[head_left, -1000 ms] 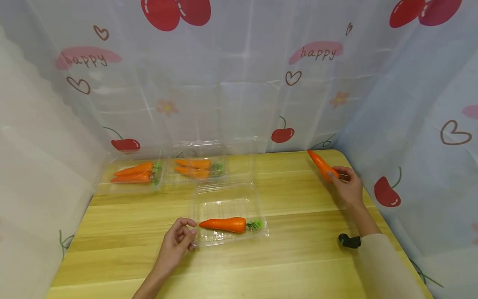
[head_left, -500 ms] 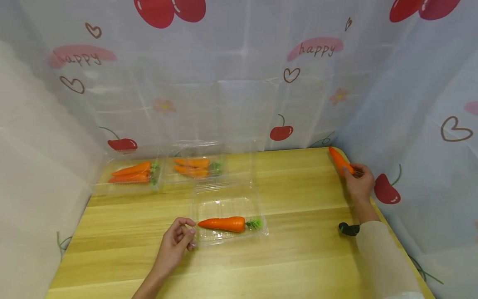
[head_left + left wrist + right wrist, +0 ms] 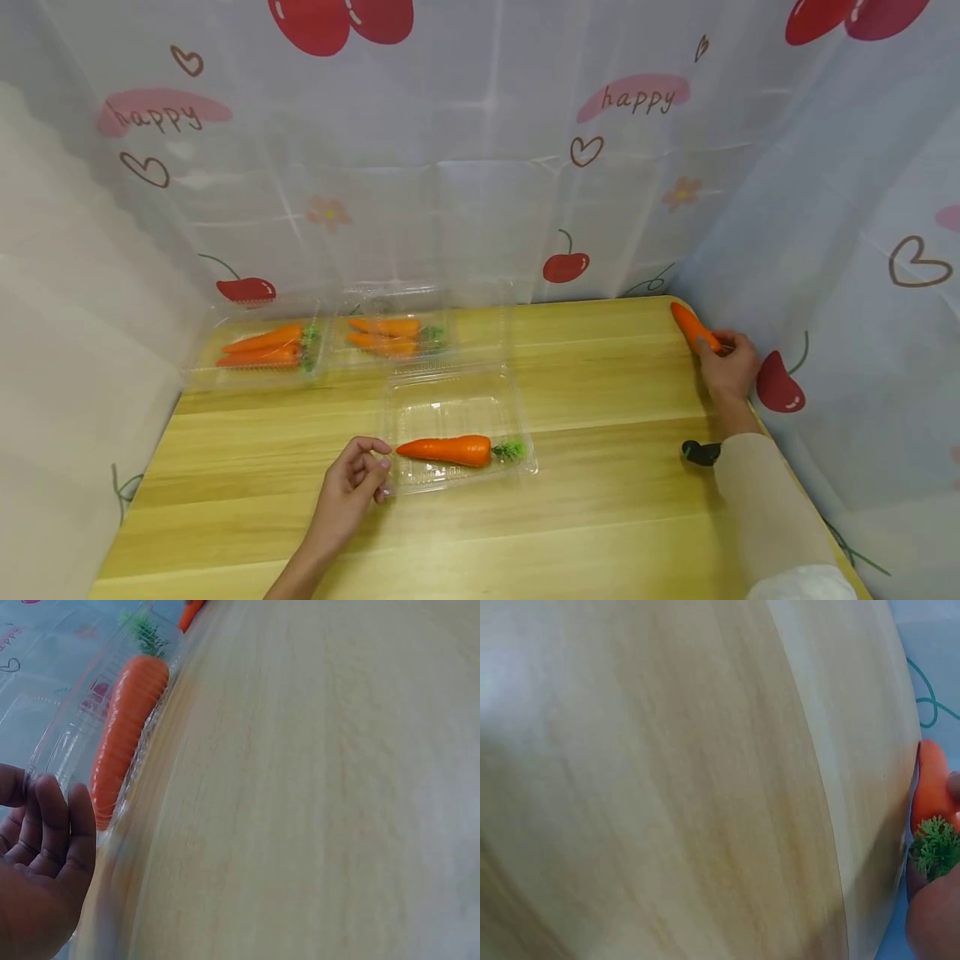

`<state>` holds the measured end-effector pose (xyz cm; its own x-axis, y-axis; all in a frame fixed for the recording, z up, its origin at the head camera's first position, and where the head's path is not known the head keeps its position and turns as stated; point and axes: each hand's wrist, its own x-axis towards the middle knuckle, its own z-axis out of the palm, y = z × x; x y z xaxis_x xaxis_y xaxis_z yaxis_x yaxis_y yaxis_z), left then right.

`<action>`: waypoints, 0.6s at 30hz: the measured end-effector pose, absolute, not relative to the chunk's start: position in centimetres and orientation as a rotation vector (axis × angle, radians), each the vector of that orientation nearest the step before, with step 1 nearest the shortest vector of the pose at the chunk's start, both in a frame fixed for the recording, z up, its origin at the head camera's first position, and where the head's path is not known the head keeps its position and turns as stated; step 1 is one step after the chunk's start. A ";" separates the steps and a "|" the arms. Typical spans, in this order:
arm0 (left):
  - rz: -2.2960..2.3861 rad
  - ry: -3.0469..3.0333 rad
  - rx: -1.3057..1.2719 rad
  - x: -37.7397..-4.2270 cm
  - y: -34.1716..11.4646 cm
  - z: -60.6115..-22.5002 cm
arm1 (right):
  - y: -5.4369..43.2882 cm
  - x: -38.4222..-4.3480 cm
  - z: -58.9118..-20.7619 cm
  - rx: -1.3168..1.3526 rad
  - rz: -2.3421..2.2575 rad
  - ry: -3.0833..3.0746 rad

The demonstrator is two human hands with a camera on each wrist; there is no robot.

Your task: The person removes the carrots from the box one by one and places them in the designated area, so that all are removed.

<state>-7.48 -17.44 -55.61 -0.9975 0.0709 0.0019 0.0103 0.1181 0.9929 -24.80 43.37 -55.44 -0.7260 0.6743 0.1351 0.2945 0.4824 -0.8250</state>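
At the table's far right corner, my right hand (image 3: 729,367) grips an orange carrot (image 3: 690,327) around its thick end, tip pointing away. Its green leafy top (image 3: 936,846) shows under the hand in the right wrist view. My left hand (image 3: 352,483) pinches the left edge of an open clear plastic container (image 3: 450,406) at the front middle of the table. In that container lies another carrot (image 3: 446,450), tip toward the left hand and leaves to the right. The left wrist view shows the fingers (image 3: 54,817) curled at the rim beside this carrot (image 3: 126,735).
Two more clear containers stand at the back left: a left container (image 3: 197,367) and a right one (image 3: 480,321), each with two carrots. A small dark object (image 3: 701,452) sits by the right sleeve. Printed curtains (image 3: 487,192) border the wooden table (image 3: 585,517).
The right hand has moved right with its carrot to the table's far right corner, slowing over the last half second. The left hand stays at the container's edge.
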 end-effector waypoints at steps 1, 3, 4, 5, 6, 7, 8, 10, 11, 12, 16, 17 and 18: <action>2.055 2.314 0.083 -7.5 -17.5 -55.6 | 43.4 -24.9 -55.5 -0.806 1.137 -2.300; 2.055 2.311 0.082 -7.5 -17.5 -55.6 | 43.4 -25.0 -55.5 -0.818 1.121 -2.330; 2.055 2.308 0.082 -7.5 -17.5 -55.6 | 43.4 -25.1 -55.4 -0.822 1.115 -2.345; 2.056 2.305 0.081 -7.5 -17.5 -55.6 | 43.4 -25.1 -55.4 -0.820 1.112 -2.355; 2.055 2.303 0.081 -7.5 -17.5 -55.6 | 43.5 -25.1 -55.4 -0.817 1.110 -2.362; 2.055 2.303 0.081 -7.5 -17.5 -55.6 | 43.5 -25.1 -55.3 -0.815 1.106 -2.372; 2.055 2.302 0.082 -7.5 -17.5 -55.7 | 43.5 -25.1 -55.3 -0.816 1.106 -2.384; 2.056 2.303 0.084 -7.5 -17.5 -55.7 | 43.6 -25.1 -55.4 -0.805 1.105 -2.395; 2.057 2.304 0.085 -7.5 -17.5 -55.7 | 43.6 -25.0 -55.3 -0.794 1.105 -2.398; 2.056 2.307 0.086 -7.5 -17.5 -55.7 | 43.6 -25.0 -55.4 -0.791 1.104 -2.403; 2.058 2.316 0.087 -7.6 -17.5 -55.6 | 43.7 -25.2 -55.3 -0.766 1.105 -2.430; 2.057 2.317 0.084 -7.6 -17.5 -55.6 | 43.7 -25.2 -55.1 -0.763 1.108 -2.443; 2.056 2.318 0.083 -7.6 -17.5 -55.6 | 43.7 -25.3 -54.9 -0.766 1.112 -2.461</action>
<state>-7.57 -17.48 -55.62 -0.9977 0.0679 0.0038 0.0119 0.1189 0.9928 -25.28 43.72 -54.94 -0.7996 0.5955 0.0775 0.3356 0.5502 -0.7647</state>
